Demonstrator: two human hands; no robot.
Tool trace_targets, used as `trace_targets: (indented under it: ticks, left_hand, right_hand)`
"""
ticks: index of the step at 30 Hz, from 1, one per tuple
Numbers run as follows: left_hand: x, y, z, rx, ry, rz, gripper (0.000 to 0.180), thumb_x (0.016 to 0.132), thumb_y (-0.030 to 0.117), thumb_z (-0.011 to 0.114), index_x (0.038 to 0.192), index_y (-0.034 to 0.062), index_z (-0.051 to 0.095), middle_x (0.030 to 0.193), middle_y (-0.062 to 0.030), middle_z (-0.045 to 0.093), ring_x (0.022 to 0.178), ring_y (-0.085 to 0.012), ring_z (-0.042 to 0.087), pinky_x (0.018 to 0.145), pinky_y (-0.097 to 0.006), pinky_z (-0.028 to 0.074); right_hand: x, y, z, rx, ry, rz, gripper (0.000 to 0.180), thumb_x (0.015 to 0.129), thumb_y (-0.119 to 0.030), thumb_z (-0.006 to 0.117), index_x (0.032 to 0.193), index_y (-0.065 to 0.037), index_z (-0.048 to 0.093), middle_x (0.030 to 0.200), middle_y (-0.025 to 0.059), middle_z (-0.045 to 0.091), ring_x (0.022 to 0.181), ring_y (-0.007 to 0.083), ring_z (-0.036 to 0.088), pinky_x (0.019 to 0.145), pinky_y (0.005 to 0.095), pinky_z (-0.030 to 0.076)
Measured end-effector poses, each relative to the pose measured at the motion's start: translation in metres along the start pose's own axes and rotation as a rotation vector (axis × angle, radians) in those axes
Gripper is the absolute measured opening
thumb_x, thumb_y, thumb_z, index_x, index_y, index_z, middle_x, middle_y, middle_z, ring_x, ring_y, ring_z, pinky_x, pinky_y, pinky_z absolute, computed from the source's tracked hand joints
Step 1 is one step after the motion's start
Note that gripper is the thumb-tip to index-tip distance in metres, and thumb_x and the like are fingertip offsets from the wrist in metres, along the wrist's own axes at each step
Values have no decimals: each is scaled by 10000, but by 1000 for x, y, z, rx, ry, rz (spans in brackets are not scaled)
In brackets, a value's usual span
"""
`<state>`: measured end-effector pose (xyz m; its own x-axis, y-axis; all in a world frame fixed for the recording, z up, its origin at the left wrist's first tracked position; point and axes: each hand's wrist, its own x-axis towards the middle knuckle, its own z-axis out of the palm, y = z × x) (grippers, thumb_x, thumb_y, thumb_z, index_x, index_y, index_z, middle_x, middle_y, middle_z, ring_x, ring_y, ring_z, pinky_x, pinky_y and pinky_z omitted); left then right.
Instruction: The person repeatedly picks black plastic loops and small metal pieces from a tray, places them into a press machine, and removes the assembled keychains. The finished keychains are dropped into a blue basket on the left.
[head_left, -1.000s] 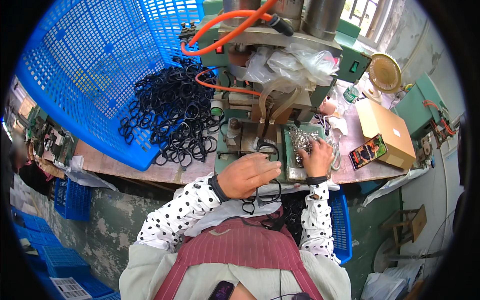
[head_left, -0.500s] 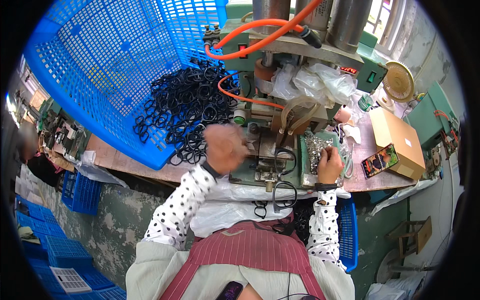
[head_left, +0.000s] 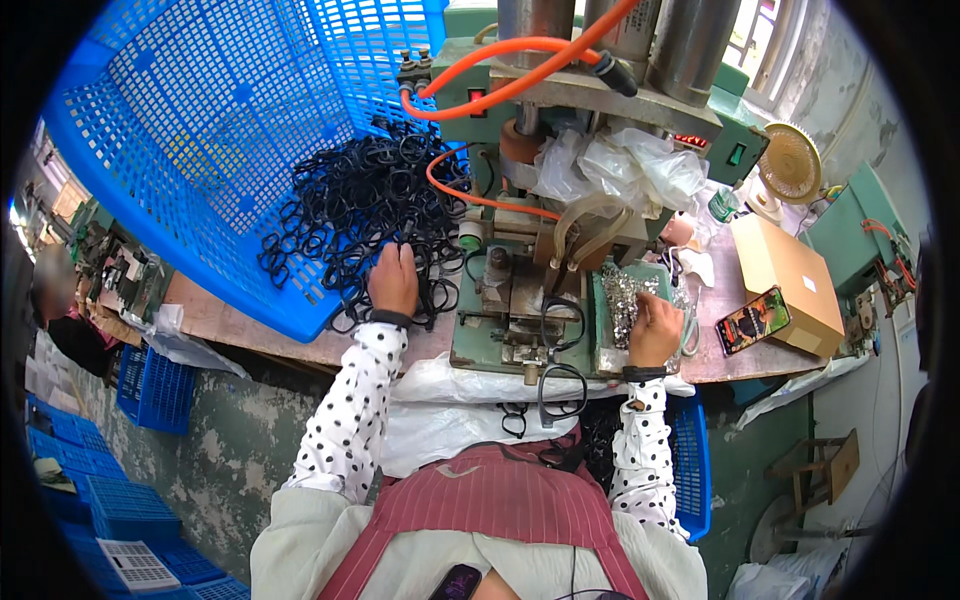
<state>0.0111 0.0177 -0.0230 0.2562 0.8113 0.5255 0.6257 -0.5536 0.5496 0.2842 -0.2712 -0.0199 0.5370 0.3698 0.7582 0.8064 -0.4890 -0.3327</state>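
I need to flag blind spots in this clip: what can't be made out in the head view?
- Left hand: fingertips are buried in the black rings, so a grasp can't be confirmed.
- Right hand: fingers curl into the small metal parts; any held piece is too small to see.
- Press machine: its top is cut off by the upper edge.

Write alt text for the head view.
A person's left hand reaches into black rubber rings spilling from a tilted blue crate, while the right hand rests in a tray of small metal parts beside a green press machine.
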Motion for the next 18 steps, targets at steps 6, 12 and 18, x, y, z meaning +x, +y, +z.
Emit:
trace_targets:
  ticks: [6,12,18]
  left_hand:
    - [-45,86,-61,-254,104,419,220,841,70,608,1061,66,628,926,-96,649,848,-315,592,798,-406,417]
    - [-65,152,-72,-425,17,944,380,733,62,696,1107,77,624,1004,-36,657,884,-225,618,834,-411,447]
    - [-69,174,-63,-616,-148,966,424,722,71,711,1133,40,609,946,-70,661,806,-262,629,785,-399,483]
  right_hand:
    - [8,-29,-4,448,-193,244,133,799,-78,688,917,-113,741,844,88,698,682,239,622,629,348,478]
    - [36,-102,-49,882,-327,394,209,772,-34,703,980,-15,717,784,0,672,598,27,446,538,193,354]
    - [33,-128,-55,1193,-439,591,408,750,1,736,1119,11,562,871,72,689,751,67,599,589,189,411]
